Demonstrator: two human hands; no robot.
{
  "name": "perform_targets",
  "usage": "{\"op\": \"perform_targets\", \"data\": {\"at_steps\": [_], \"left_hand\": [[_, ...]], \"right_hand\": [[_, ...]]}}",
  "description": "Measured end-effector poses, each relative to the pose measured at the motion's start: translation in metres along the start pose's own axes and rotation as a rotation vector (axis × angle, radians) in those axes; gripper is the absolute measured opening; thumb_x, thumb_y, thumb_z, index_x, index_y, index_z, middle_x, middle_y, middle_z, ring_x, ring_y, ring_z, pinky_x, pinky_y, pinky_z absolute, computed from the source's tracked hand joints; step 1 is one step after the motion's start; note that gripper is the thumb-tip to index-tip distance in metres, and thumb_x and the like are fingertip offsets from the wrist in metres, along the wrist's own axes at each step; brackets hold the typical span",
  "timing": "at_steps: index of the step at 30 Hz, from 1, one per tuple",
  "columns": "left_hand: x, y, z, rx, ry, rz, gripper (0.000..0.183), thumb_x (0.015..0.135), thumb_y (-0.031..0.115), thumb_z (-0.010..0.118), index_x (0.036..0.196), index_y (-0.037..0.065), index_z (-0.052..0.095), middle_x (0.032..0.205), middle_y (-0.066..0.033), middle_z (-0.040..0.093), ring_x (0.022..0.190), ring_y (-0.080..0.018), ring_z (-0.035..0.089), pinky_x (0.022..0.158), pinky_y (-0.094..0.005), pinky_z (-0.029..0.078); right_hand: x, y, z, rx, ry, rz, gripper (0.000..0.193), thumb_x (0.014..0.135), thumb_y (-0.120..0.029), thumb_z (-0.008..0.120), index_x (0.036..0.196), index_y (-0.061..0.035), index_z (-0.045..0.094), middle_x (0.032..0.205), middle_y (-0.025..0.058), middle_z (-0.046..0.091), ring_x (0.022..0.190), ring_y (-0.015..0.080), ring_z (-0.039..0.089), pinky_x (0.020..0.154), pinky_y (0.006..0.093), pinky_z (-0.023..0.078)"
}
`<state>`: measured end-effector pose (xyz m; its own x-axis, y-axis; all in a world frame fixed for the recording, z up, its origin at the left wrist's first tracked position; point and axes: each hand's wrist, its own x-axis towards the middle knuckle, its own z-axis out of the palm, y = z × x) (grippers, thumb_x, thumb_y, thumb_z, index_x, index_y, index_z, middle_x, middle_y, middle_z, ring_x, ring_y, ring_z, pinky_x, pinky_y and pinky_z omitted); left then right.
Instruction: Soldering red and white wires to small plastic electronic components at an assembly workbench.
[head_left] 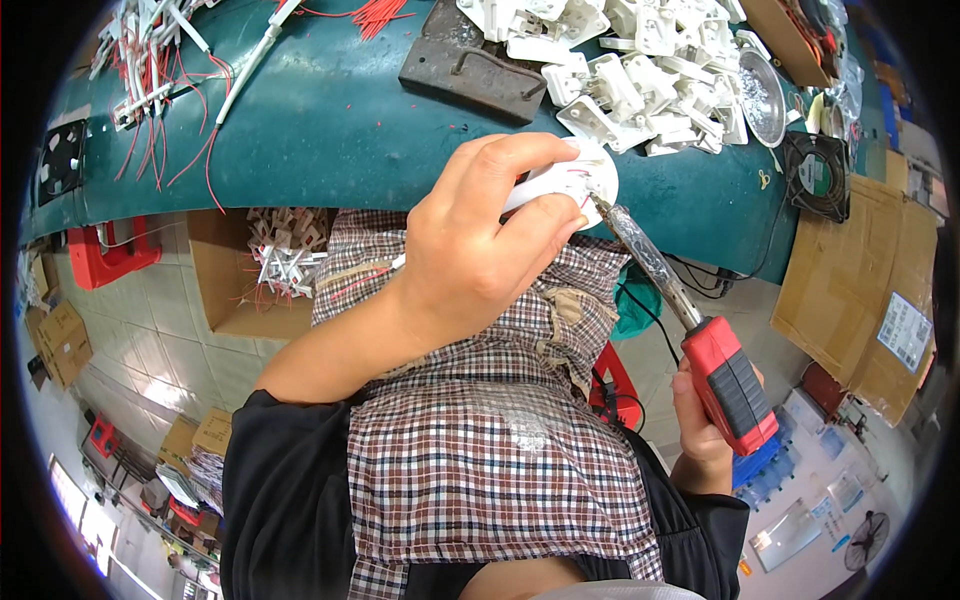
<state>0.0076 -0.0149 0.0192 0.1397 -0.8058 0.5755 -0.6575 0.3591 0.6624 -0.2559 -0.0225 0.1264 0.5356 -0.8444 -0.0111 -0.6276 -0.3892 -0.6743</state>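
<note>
My left hand [470, 230] pinches a white plastic part [604, 170] with a rounded end, held over the near edge of the table. Short red wire ends show on its face. Closed around the red and black handle of a soldering iron [728, 385] is my right hand [697, 420], partly hidden behind it. The iron slants up and left, its tip at the white part close to my left thumb. Whether the tip touches the part is too small to tell. A white cable with red wires hangs behind my left wrist.
White plastic housings [650, 80] lie heaped on the green table [310, 130], beside a dark metal block [470, 70]. Wired white parts [160, 60] are at far left. A round metal dish [762, 98] and a small fan [816, 175] stand right. An open carton [230, 290] sits below.
</note>
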Motion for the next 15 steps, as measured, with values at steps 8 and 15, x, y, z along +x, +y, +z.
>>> {"op": "perform_targets", "data": {"at_steps": [8,15], "left_hand": [[-0.001,-0.002,0.0,0.0,0.001,0.004,0.024,0.07,0.006,0.087,0.089,0.007,0.071,0.12,-0.0126,0.064,0.101,-0.0302,0.066,0.079,-0.0369,0.056],[-0.001,-0.002,0.0,0.006,0.007,0.005,0.024,0.07,0.007,0.087,0.088,0.007,0.072,0.12,-0.0125,0.064,0.1,-0.0296,0.066,0.079,-0.0366,0.056]], "right_hand": [[-0.006,-0.001,-0.004,-0.005,0.004,0.067,0.019,0.069,0.004,0.075,0.085,0.0012,0.065,0.076,0.0126,0.062,0.062,0.0272,0.064,0.059,0.0322,0.05],[-0.018,0.007,-0.008,-0.055,0.003,0.063,0.022,0.07,0.003,0.075,0.091,0.0019,0.067,0.079,0.0136,0.064,0.063,0.0281,0.064,0.06,0.0337,0.052]]}}
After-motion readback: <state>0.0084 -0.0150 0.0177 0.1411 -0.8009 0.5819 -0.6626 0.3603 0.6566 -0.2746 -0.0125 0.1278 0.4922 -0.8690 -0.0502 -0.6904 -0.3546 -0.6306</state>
